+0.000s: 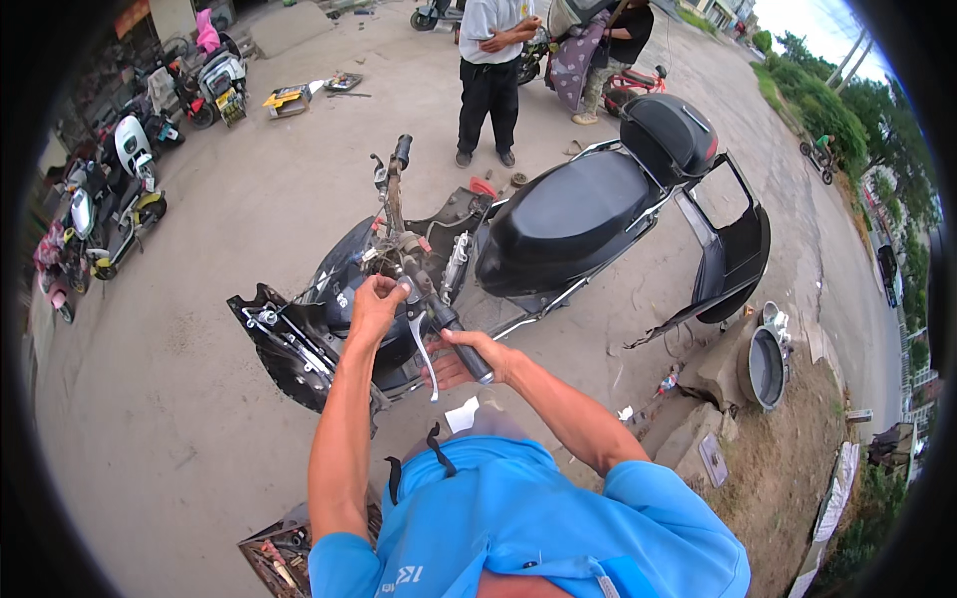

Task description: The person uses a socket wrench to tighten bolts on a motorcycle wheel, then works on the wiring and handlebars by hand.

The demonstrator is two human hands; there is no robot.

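Note:
A partly stripped black scooter [568, 214] stands in front of me, its handlebar bare of covers. My left hand [375, 307] is closed in a pinch at the inner end of the near handlebar, beside the brake lever mount; what its fingertips hold is too small to tell. My right hand [480, 359] rests around the black handlebar grip [461, 341], thumb over the top and fingers beneath, reaching toward the silver brake lever [423, 351]. The lever hangs between my two hands. Loose wiring and bare metal [384, 257] show at the handlebar's centre.
A toolbox [274, 558] with tools lies by my left side. Removed black panels [733, 249] stand near the scooter's rear. A metal basin [766, 367] leans by stones on the right. Two people [488, 75] stand beyond; parked scooters [130, 159] line the left.

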